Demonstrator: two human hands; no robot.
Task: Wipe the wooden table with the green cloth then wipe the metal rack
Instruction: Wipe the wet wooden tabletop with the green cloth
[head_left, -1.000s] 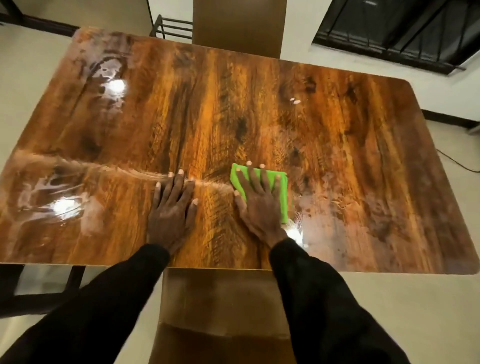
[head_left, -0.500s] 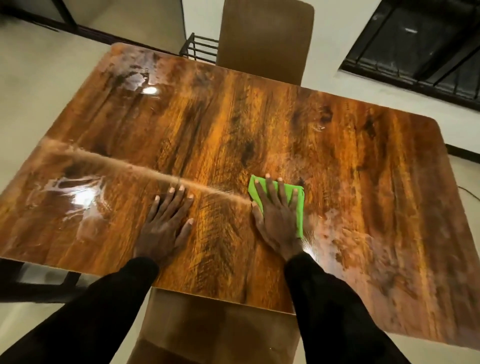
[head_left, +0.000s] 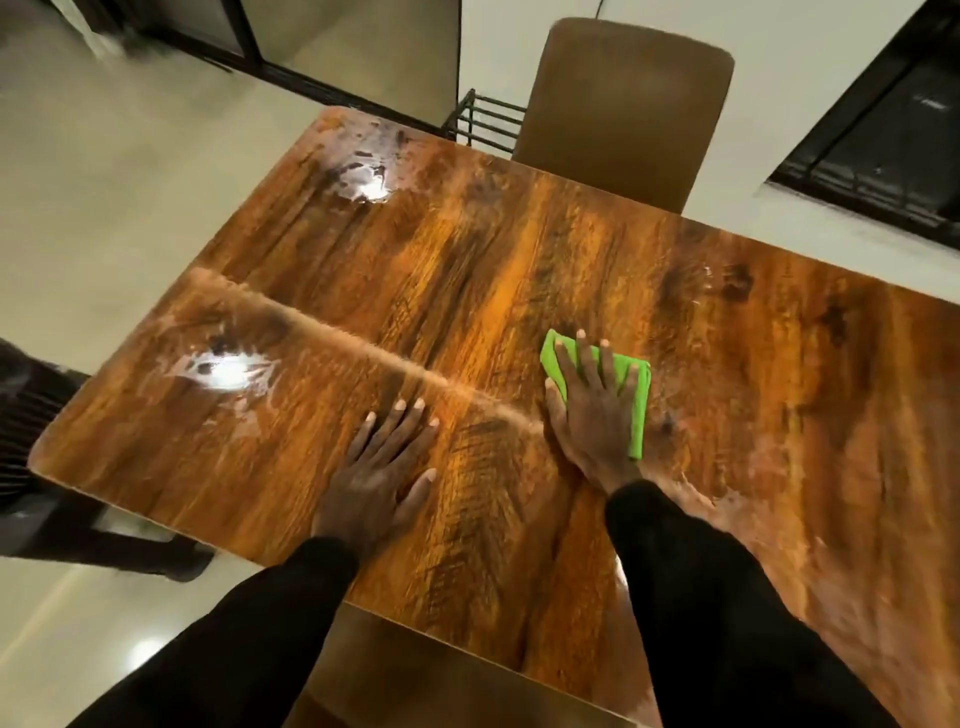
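Note:
The glossy wooden table fills most of the view, with wet smears on its left half. A folded green cloth lies flat on the table right of centre. My right hand presses down on the cloth with fingers spread, covering most of it. My left hand rests flat on the bare wood to the left, fingers apart, holding nothing. A black metal rack shows behind the table's far edge, partly hidden by the table and a chair.
A brown chair stands at the far side, another chair back sits at the near edge below my arms. A dark barred window is at upper right. Pale floor lies to the left, with a dark object at the left edge.
The view has swung left and tilted, so the table sits more diagonal. My right hand and the cloth have slid slightly right and away along the table. My left hand stays flat.

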